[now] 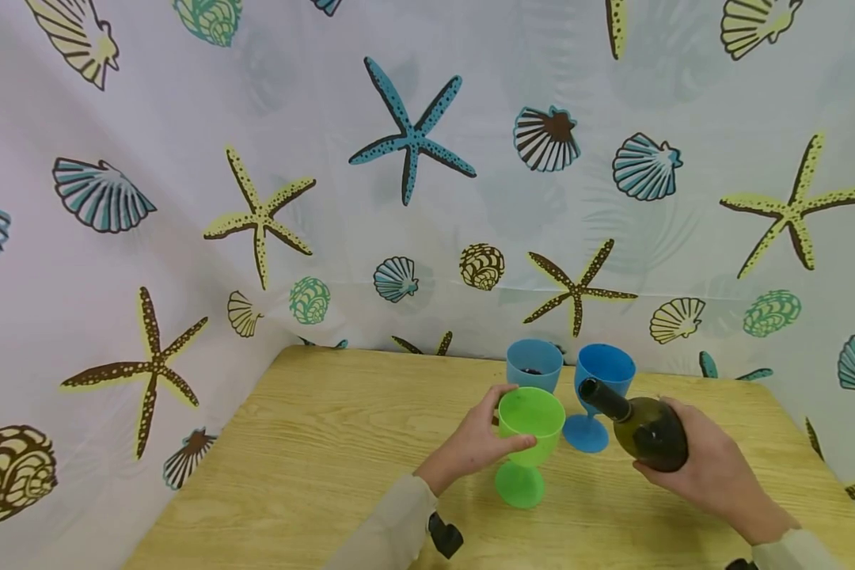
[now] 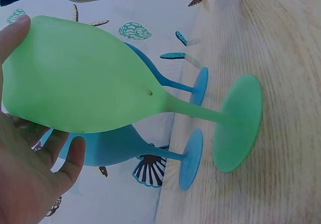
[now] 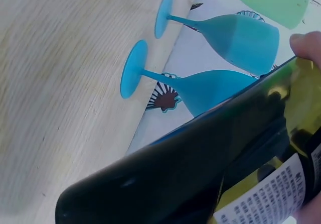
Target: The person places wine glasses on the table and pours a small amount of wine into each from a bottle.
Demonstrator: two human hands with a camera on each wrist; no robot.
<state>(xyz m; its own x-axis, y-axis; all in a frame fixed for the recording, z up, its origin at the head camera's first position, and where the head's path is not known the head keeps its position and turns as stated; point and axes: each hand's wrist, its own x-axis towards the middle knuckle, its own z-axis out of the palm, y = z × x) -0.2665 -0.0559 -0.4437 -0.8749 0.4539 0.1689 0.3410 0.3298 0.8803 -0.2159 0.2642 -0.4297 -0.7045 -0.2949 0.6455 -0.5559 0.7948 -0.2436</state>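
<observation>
My left hand (image 1: 473,439) holds a green plastic wine goblet (image 1: 523,451) by its bowl, thumb on the near side and fingers behind. The left wrist view shows the goblet's stem and round foot (image 2: 238,123) upright at the wooden table. My right hand (image 1: 712,463) grips a dark green wine bottle (image 1: 651,435) round its body. The bottle is tilted, its neck pointing up and left toward the goblets. A printed white label (image 3: 268,196) shows on it in the right wrist view. The bottle's mouth overlaps a blue goblet (image 1: 606,364) in the head view.
A second, paler blue goblet (image 1: 534,364) stands behind the green one, with something dark inside its bowl. Both blue goblets are near the back of the wooden table (image 1: 342,443). A white curtain (image 1: 456,222) printed with shells and starfish hangs behind and at the sides.
</observation>
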